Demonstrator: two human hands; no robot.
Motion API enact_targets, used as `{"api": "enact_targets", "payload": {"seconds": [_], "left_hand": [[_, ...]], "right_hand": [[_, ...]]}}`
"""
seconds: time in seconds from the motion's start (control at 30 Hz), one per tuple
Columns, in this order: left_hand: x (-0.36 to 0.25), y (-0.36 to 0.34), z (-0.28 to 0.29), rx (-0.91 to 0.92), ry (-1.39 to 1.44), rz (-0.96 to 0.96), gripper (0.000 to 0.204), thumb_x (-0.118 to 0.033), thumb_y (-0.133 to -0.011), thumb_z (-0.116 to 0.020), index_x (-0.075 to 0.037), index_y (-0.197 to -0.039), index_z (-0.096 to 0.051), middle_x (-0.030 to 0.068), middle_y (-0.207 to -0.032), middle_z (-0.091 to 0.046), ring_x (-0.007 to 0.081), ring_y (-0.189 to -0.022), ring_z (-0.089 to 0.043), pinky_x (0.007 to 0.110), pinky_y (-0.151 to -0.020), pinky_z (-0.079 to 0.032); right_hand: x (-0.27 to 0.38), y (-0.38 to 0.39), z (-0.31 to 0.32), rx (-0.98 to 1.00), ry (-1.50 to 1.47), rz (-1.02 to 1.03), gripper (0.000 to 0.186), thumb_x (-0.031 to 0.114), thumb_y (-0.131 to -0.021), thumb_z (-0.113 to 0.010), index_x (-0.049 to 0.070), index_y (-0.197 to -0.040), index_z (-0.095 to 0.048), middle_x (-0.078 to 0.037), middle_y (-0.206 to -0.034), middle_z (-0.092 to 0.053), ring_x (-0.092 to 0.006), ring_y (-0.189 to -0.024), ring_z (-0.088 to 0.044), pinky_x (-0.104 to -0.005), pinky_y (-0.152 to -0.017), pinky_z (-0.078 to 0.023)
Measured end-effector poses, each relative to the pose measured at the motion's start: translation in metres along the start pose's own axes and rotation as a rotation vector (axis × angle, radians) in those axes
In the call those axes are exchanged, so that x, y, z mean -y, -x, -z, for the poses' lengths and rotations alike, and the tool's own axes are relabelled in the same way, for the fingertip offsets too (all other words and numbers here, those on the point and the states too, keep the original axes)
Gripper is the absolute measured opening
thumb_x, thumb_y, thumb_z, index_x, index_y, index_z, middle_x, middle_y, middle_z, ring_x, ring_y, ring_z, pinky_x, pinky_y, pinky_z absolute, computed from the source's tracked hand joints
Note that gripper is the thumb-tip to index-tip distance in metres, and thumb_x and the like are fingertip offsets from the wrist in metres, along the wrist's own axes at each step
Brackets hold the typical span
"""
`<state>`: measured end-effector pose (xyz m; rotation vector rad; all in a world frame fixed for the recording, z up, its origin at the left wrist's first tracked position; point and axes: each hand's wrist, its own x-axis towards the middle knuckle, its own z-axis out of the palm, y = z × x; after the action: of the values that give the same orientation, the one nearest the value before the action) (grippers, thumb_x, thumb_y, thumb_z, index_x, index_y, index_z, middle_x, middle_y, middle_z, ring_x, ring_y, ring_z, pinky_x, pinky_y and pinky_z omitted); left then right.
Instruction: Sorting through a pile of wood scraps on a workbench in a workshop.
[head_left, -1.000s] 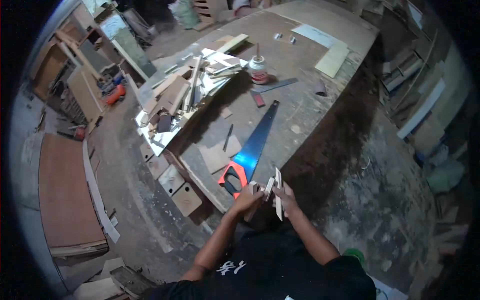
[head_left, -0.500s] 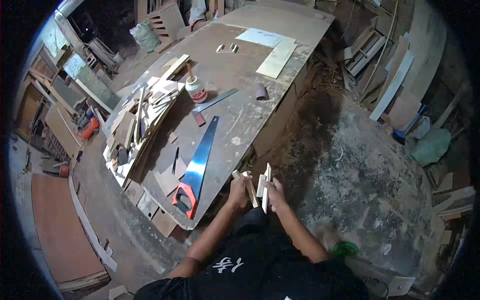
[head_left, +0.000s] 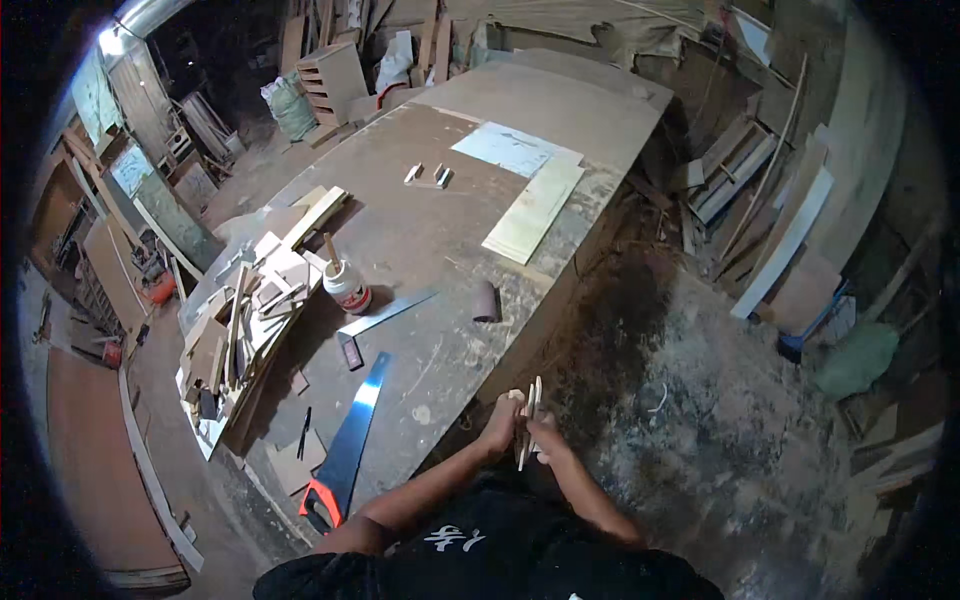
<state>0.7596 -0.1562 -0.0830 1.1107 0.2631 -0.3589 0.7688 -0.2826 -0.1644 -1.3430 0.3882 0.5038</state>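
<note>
In front of me, beside the bench's near right edge, my left hand (head_left: 499,425) and my right hand (head_left: 549,440) are close together, closed on narrow pale wooden pieces (head_left: 532,402) held upright side by side. The pieces partly hide each other and my fingers. On the worktable (head_left: 420,385) to the left lie a handsaw (head_left: 352,444) with a red and black handle, a dark pencil-like tool (head_left: 304,432), a square with a dark red handle (head_left: 352,353), a white glue jar (head_left: 348,290) with a stick in it, and a dark roll (head_left: 487,301).
Wood offcuts (head_left: 255,320) are piled on the bench's left side. Pale boards (head_left: 530,212) and small blocks (head_left: 428,176) lie farther back. Leaning boards (head_left: 780,220) line the right, near a green sack (head_left: 855,355). A red machine (head_left: 160,290) stands left among more boards.
My view has shifted toward the bench's far end, so the bench sits lower in the picture. My hands with the wooden pieces have come closer together.
</note>
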Motion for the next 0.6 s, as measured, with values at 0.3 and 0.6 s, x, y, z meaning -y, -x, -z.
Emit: {"api": "enact_targets", "payload": {"seconds": [0.3, 0.6], "left_hand": [[-0.061, -0.112, 0.013, -0.091, -0.547, -0.103, 0.091, -0.056, -0.086, -0.047, 0.011, -0.137, -0.013, 0.0286, -0.135, -0.032, 0.0333, -0.124, -0.033, 0.037, -0.102, -0.031], [-0.116, -0.171, 0.033, -0.591, -0.292, -0.228, 0.059, -0.044, -0.091, -0.048, 0.003, -0.126, -0.038, 0.0173, -0.112, -0.051, 0.0226, -0.09, -0.056, 0.033, -0.065, -0.049]], "right_hand": [[0.127, -0.078, -0.02, 0.262, -0.074, -0.135, 0.038, 0.025, -0.076, -0.07, 0.012, -0.106, -0.05, -0.003, -0.087, -0.058, -0.0184, -0.078, -0.059, -0.0341, -0.064, -0.05], [0.178, -0.199, -0.055, 0.523, -0.173, -0.192, 0.028, 0.023, -0.079, -0.062, 0.005, -0.099, -0.057, -0.007, -0.081, -0.061, -0.0192, -0.064, -0.061, -0.0323, -0.058, -0.052]]}}
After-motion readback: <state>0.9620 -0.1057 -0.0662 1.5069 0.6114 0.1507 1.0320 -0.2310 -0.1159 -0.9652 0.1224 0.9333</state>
